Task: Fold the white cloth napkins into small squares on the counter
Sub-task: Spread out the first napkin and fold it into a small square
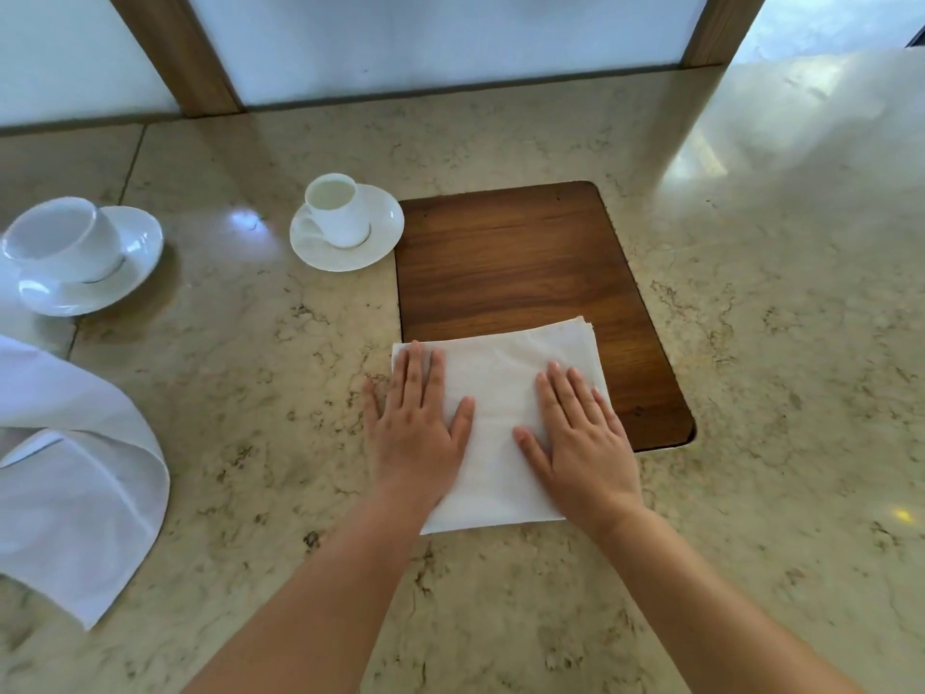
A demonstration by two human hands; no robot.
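Napkin (500, 393) folded (layered edges), white, flat

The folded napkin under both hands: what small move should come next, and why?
Probably slide both palms outward to press the creases flat. The left hand and right hand lie flat, fingers straight, on the folded napkin, which already looks roughly square, its far edge lying over the wooden board. Then it could be set aside and the loose napkin at the left taken up.
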